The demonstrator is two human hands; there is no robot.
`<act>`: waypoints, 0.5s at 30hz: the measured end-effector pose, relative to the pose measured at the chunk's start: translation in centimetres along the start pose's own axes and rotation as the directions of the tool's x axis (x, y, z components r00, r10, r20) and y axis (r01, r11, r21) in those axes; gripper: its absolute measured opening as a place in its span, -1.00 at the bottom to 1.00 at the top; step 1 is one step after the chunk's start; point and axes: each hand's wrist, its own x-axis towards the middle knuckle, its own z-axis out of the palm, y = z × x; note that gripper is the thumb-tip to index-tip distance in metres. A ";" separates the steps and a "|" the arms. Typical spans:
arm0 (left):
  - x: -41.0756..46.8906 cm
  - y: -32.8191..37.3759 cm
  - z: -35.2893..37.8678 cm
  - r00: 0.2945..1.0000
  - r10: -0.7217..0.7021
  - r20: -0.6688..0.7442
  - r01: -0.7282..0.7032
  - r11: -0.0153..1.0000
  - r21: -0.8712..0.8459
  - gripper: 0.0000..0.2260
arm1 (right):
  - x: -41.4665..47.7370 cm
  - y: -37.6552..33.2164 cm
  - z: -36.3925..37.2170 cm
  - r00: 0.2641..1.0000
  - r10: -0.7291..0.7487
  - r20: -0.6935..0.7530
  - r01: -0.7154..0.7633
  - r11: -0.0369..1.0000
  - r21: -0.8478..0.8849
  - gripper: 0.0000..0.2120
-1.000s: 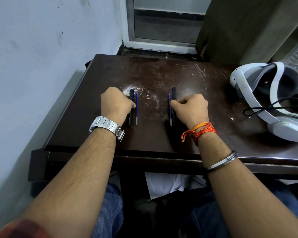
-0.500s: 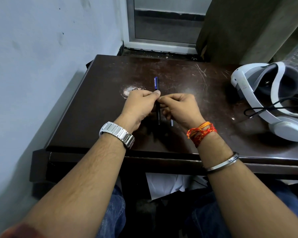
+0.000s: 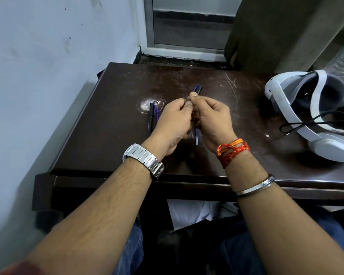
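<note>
My left hand (image 3: pixel 174 121) and my right hand (image 3: pixel 212 116) meet above the middle of the dark table (image 3: pixel 115 124), both pinching one dark pen with a blue clip (image 3: pixel 198 89); its top pokes out above my right fingers. A blue refill (image 3: pixel 196 136) shows below and between the hands; whether it lies on the table or is held I cannot tell. A second black pen (image 3: pixel 151 120) lies on the table left of my left hand, with a thin blue refill (image 3: pixel 157 114) beside it.
A white VR headset (image 3: pixel 306 114) with a black cable (image 3: pixel 298 126) sits at the table's right side. A pale wall runs along the left. A window frame (image 3: pixel 185 51) and a curtain (image 3: pixel 266 32) stand behind the table.
Both hands left the two pen sets, came together at the middle and lifted one pen. Since half a second ago the hands rose slightly and the left pen and refill came into view.
</note>
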 end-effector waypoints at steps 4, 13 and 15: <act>-0.2 -0.2 0.4 1.000 0.018 0.018 -0.019 0.999 0.034 -0.77 | -0.2 -0.8 -0.1 0.999 -0.019 -0.031 0.020 0.999 0.033 -0.79; 0.2 -0.5 0.1 0.989 -0.137 -0.049 0.137 0.991 -0.011 -0.81 | 0.2 -1.8 -1.5 0.992 -0.021 -0.127 0.028 0.998 0.050 -0.83; 0.6 -0.7 -0.2 0.975 -0.155 -0.158 0.144 0.987 -0.076 -0.84 | 0.9 -1.5 -2.6 0.981 -0.051 -0.188 0.011 0.979 -0.204 -0.79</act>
